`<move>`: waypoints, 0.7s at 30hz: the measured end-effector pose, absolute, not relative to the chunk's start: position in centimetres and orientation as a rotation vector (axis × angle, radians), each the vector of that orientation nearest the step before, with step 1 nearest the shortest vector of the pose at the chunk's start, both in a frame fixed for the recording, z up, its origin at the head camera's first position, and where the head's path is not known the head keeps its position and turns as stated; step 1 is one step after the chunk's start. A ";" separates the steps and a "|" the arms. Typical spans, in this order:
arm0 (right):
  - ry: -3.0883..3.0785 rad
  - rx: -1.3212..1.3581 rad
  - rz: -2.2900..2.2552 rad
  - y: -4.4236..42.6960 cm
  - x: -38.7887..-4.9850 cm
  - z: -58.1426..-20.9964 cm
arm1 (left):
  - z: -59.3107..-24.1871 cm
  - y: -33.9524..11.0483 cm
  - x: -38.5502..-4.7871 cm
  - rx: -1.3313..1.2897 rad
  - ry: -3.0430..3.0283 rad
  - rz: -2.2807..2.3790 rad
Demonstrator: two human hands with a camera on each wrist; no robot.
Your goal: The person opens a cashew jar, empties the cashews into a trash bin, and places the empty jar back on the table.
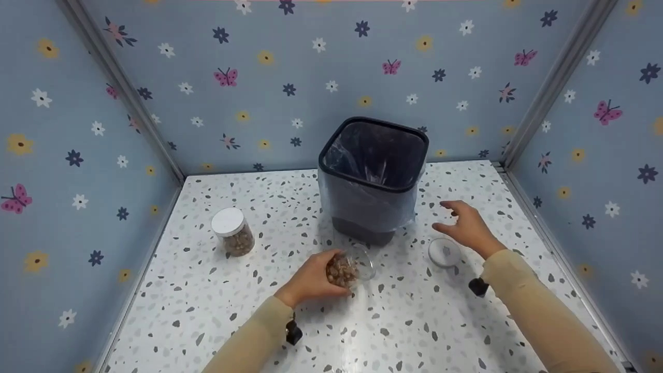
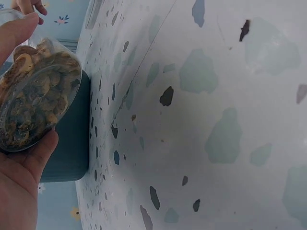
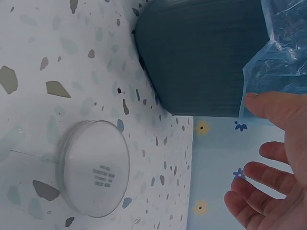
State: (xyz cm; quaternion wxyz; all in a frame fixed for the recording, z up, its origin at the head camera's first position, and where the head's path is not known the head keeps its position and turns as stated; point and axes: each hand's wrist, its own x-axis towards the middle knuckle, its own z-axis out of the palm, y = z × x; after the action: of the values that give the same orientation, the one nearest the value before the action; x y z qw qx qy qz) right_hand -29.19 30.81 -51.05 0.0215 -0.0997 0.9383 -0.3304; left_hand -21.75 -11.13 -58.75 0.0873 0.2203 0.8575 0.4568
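- Gripping a tilted clear jar point(image 1: 351, 267) of brown pieces point(image 2: 38, 96) in the left hand point(image 1: 311, 277), with its mouth toward three o'clock.
- Probably light, stiff, slick-walled; best grasped round the filled body, clear of the rim.
- From there near three, a flat lid point(image 1: 444, 253); between two and three, an empty right hand point(image 1: 469, 228) with fingers parted.
- Near one, a bag-lined bin point(image 1: 362, 232); toward ten, an upright white-capped jar point(image 1: 233, 233).

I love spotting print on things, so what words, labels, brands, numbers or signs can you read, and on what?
No readable text anywhere.
Loose lid: grey marks, too blurred to read; possibly only a reflection.
Held jar, standing jar and bin: no lettering visible.
Wall: flowers and butterflies, no words.
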 end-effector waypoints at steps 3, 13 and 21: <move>2.910 -0.323 -1.036 30.6 -29.2 -50.7 | -58.9 -11.1 -21.7 0.663 2.547 1.369; 2.919 -0.323 -1.063 30.1 -29.2 -49.2 | -58.8 -11.1 -21.9 0.649 2.556 1.354; 2.964 -0.344 -1.076 29.7 -29.3 -48.3 | -58.8 -11.2 -21.9 0.661 2.549 1.373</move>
State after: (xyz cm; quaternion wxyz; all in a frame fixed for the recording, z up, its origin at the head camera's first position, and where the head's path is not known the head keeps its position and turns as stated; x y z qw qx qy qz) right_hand -29.33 29.72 -48.29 -0.0151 -0.1083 0.9343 -0.3392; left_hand -21.93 -11.23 -58.83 0.0859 0.2217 0.8552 0.4606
